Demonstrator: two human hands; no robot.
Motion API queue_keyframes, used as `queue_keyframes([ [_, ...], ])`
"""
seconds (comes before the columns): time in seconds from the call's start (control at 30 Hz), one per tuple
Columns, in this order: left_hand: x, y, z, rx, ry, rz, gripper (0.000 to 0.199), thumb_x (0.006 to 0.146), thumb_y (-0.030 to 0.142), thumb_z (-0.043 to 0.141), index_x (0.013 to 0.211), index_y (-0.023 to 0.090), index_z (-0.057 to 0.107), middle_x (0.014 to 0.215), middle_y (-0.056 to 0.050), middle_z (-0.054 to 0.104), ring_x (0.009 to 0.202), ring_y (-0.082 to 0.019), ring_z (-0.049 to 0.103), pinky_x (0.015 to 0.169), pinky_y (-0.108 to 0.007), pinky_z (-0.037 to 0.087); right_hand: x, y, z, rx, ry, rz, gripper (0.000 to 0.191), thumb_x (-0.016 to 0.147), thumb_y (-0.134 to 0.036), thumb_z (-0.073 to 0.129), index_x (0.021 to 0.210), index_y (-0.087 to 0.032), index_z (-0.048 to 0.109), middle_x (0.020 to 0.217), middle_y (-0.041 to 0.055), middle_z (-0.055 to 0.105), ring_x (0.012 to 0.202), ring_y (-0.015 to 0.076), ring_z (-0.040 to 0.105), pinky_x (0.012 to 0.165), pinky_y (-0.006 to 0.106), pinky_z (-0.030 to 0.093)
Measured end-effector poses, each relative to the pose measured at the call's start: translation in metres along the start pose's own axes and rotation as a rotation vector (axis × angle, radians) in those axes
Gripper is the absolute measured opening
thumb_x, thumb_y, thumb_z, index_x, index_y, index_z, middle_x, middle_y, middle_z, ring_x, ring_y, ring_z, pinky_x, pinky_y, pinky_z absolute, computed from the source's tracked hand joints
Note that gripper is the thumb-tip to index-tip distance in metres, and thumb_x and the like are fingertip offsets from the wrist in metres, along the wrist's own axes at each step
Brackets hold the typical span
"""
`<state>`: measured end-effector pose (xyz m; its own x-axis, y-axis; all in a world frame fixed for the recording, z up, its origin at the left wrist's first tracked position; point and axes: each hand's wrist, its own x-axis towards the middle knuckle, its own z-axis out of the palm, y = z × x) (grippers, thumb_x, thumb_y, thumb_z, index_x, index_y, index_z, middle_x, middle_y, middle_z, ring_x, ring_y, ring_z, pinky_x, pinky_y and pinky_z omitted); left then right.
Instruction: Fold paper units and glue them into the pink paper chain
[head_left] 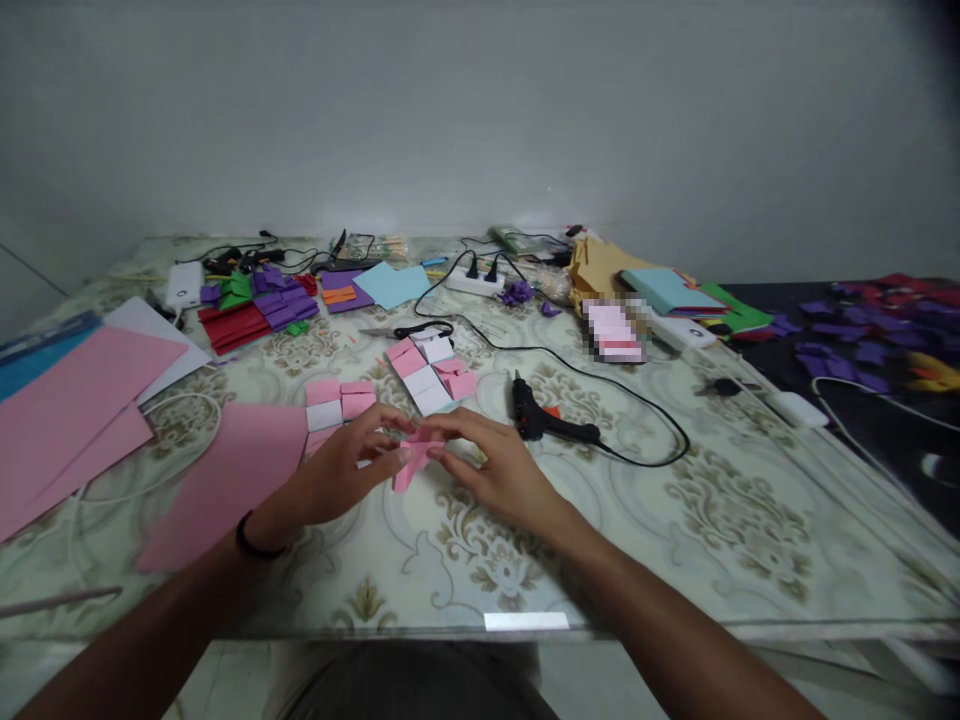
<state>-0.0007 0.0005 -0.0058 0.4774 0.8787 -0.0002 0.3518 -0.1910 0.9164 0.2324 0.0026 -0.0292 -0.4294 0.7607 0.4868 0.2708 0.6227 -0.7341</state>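
Between my two hands is a small folded piece of pink paper, held just above the patterned tablecloth. My left hand pinches its left side with thumb and fingers, and a dark band circles that wrist. The fingertips of my right hand close on its right side. Just beyond my hands lie pink and white folded pieces on a card. More pink and white pieces sit behind my left hand, partly hidden by it. A pink sheet lies flat to the left.
A black glue gun with a looping cable lies right of centre. Scissors, a power strip and purple folded pieces are farther back. Pink sheets cover the far left; a phone lies at the right.
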Motion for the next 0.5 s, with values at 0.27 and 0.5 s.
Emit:
queue_keyframes([
  [0.27, 0.0019, -0.0069, 0.0006, -0.021, 0.003, 0.048, 0.04, 0.085, 0.023, 0.075, 0.122, 0.023, 0.059, 0.115, -0.009, 0.071, 0.097, -0.021, 0.074, 0.085, -0.035, 0.062, 0.0023, -0.0033, -0.0003, 0.011, 0.011, -0.036, 0.027, 0.101, -0.013, 0.059, 0.122, -0.025, 0.07, 0.11, 0.0071, 0.077, 0.098, 0.0198, 0.072, 0.089, 0.036, 0.058],
  [0.5, 0.0017, -0.0105, 0.0011, 0.153, 0.022, 0.085, 0.031, 0.085, 0.025, 0.074, 0.114, 0.023, 0.066, 0.111, -0.007, 0.074, 0.101, -0.022, 0.072, 0.09, -0.037, 0.06, 0.0025, -0.0039, 0.0004, -0.018, 0.025, -0.016, 0.022, 0.101, -0.018, 0.059, 0.118, -0.024, 0.072, 0.104, 0.0071, 0.078, 0.093, 0.0195, 0.073, 0.084, 0.034, 0.06],
])
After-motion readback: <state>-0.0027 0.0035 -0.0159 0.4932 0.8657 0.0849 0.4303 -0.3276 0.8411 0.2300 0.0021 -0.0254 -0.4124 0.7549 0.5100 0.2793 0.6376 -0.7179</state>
